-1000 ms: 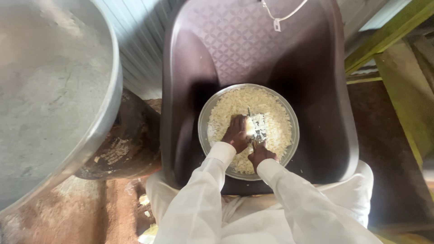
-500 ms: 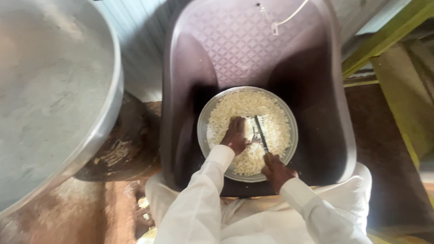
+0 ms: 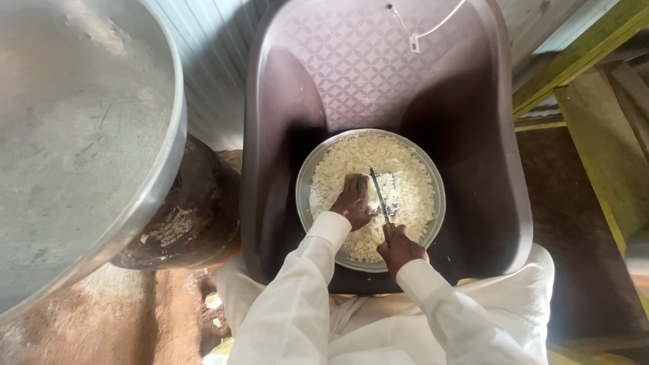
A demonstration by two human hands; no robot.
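Note:
A round metal plate (image 3: pixel 305 177) full of chopped pale white food (image 3: pixel 412 192) rests on the seat of a dark plastic chair (image 3: pixel 487 203). My left hand (image 3: pixel 353 201) presses down on a whitish piece in the middle of the plate. My right hand (image 3: pixel 400 249) grips the wooden handle of a knife (image 3: pixel 378 195), whose blade lies across the food just right of my left fingers. Both arms wear white sleeves.
A very large metal pot (image 3: pixel 74 135) fills the left side, with a blackened round pot (image 3: pixel 196 216) under its rim. Green wooden beams (image 3: pixel 595 128) stand at the right. A white cord (image 3: pixel 433 30) hangs over the chair back. Below is a dirt floor (image 3: pixel 101 324).
My right hand drew back toward the plate's near rim, then came forward again with the knife blade laid beside my left hand. My left hand stayed on the food.

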